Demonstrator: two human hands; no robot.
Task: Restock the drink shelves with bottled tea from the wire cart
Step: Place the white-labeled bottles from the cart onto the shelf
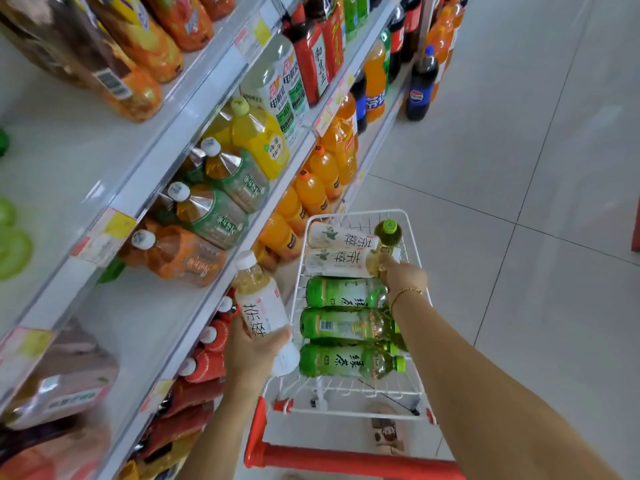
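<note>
My left hand (pixel 254 351) grips a white-labelled tea bottle (pixel 263 310) with a white cap, held upright between the shelf edge and the wire cart (pixel 414 396). My right hand (pixel 403 273) reaches into the cart's far right side and holds the neck end of a white-labelled bottle (pixel 337 262) lying there. A second white-labelled bottle (pixel 341 236) lies behind it. Three green tea bottles (pixel 341 325) lie side by side nearer me. A green-capped bottle (pixel 388 232) stands at the cart's far right corner.
Tilted drink shelves (pixel 194 109) fill the left: large green and orange tea bottles (pixel 221 209), a yellow juice bottle (pixel 259 136), orange sodas (pixel 313 188) and red-capped bottles (pixel 207 362) lower down. The cart's red handle (pixel 346 460) is nearest me. Grey tiled floor (pixel 536 168) lies to the right.
</note>
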